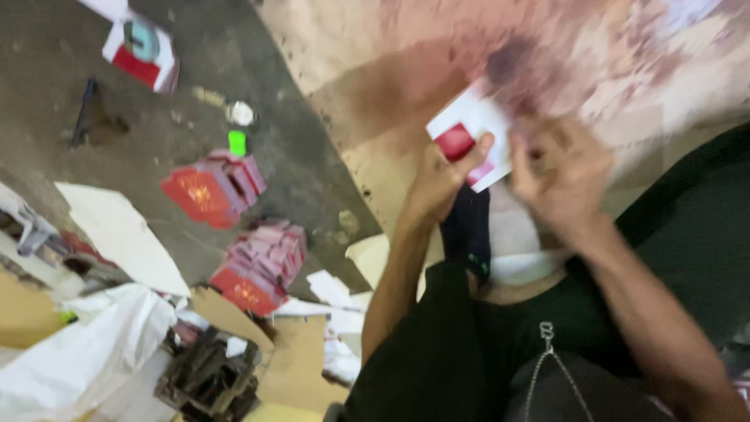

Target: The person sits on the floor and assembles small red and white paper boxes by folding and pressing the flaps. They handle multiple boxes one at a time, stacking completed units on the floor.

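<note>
Box stacks (234,227) left of hands (508,168)

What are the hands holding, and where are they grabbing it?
A small white and red card. The left hand pinches its lower left edge, thumb on front. The right hand is at its right side; blur hides that grip.

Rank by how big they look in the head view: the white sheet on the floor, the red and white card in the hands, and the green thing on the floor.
1. White sheet, largest.
2. Red and white card, held nearer the camera, so its true size is unsure.
3. Green thing, smallest.
</note>
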